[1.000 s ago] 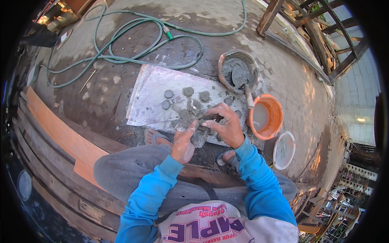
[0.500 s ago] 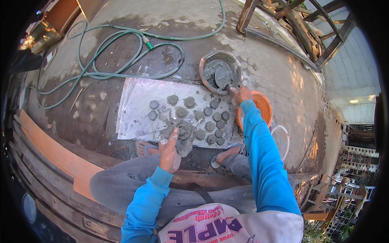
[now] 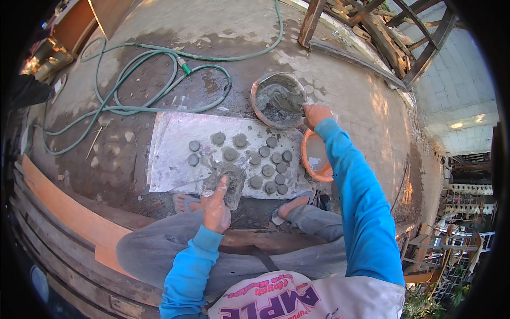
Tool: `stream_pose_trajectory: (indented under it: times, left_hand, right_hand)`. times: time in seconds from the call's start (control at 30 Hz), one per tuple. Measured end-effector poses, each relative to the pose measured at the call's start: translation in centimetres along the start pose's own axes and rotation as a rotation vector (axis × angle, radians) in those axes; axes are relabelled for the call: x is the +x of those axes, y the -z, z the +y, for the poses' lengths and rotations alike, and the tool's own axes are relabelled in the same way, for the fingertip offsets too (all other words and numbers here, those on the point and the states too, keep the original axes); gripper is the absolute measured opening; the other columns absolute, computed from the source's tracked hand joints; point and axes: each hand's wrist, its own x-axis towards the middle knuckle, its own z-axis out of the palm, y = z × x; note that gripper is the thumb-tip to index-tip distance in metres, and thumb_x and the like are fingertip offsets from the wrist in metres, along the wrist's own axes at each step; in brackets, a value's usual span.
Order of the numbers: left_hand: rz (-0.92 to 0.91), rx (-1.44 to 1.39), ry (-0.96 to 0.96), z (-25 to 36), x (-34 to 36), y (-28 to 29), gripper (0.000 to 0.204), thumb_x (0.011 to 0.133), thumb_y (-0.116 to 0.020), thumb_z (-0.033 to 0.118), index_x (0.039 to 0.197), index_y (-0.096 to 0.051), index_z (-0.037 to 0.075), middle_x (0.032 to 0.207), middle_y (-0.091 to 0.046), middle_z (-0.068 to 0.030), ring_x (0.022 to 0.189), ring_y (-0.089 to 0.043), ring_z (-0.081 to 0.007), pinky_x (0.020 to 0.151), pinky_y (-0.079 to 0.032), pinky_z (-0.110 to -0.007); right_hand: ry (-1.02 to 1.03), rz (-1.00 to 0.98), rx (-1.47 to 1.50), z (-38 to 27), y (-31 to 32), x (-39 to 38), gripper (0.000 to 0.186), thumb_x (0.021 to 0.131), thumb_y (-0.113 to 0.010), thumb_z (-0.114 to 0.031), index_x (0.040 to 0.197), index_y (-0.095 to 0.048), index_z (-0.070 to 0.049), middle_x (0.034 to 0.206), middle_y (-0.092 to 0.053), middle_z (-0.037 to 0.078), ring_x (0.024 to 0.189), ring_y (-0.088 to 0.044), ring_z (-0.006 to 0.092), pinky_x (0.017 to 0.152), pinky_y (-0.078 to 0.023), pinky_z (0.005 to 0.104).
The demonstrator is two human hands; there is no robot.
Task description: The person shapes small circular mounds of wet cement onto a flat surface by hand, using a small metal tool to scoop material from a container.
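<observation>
My left hand [image 3: 215, 210] is closed at the lower edge of a flat piece smeared with wet grey cement [image 3: 232, 181], its thumb lying on top. The fingers underneath are hidden. My right hand [image 3: 317, 115] grips a trowel [image 3: 291, 102], whose cement-coated blade is inside a bucket [image 3: 254, 101] of wet grey cement. Between my feet and the bucket lies a whitish, stained sheet [image 3: 172, 133]. Several small round cement discs [image 3: 230, 154] stand on it, some paler and rougher, others darker and smoother.
An orange bucket [image 3: 306, 158] holding greyish liquid stands under my right forearm. Beyond the sheet, a green hose [image 3: 133, 110] lies in loops on the ground. A wooden frame [image 3: 361, 64] is at the far right. Wooden slats [image 3: 79, 255] run along my left.
My right hand has drawn slightly nearer the bucket's side, and the trowel blade now lies tilted in the cement. My left hand has moved a little lower with its piece. The view has shifted.
</observation>
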Motion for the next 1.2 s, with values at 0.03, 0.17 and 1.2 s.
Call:
stream_pose_trajectory:
  times: [0.03,0.17,1.2]
  left_hand:
    - [0.005,-0.007,0.002,-0.1,-0.1,0.1,0.039,0.092,-0.058,0.006,0.128,-0.047,-0.002,0.123,-0.056,-0.0106,0.112,-0.054,-0.0194,0.098,-0.044,-0.035]
    - [-0.025,0.007,-0.079,0.5,-0.5,-0.7,0.041,0.092,-0.057,0.006,0.131,-0.045,-0.002,0.127,-0.053,-0.0113,0.117,-0.052,-0.0195,0.101,-0.041,-0.034]
    - [0.074,0.023,-0.01,-0.2,-0.1,-0.3,0.04,0.093,-0.058,0.014,0.128,-0.049,-0.003,0.129,-0.053,-0.0092,0.118,-0.051,-0.0172,0.1,-0.041,-0.031]
  right_hand:
    - [0.018,0.03,-0.057,-0.4,0.0,0.0,0.018,0.082,-0.058,-0.02,0.092,-0.064,-0.007,0.09,-0.068,0.016,0.09,-0.066,0.0328,0.076,-0.052,0.0454]
    - [0.141,0.123,-0.218,-2.6,-2.5,1.3,0.018,0.087,-0.051,-0.015,0.093,-0.067,-0.01,0.088,-0.068,0.01,0.086,-0.068,0.0279,0.073,-0.052,0.0412]
    - [0.186,0.222,-0.278,-3.3,-3.1,2.0,0.014,0.08,-0.057,-0.013,0.08,-0.071,-0.013,0.083,-0.07,0.007,0.083,-0.068,0.0233,0.071,-0.052,0.0389]
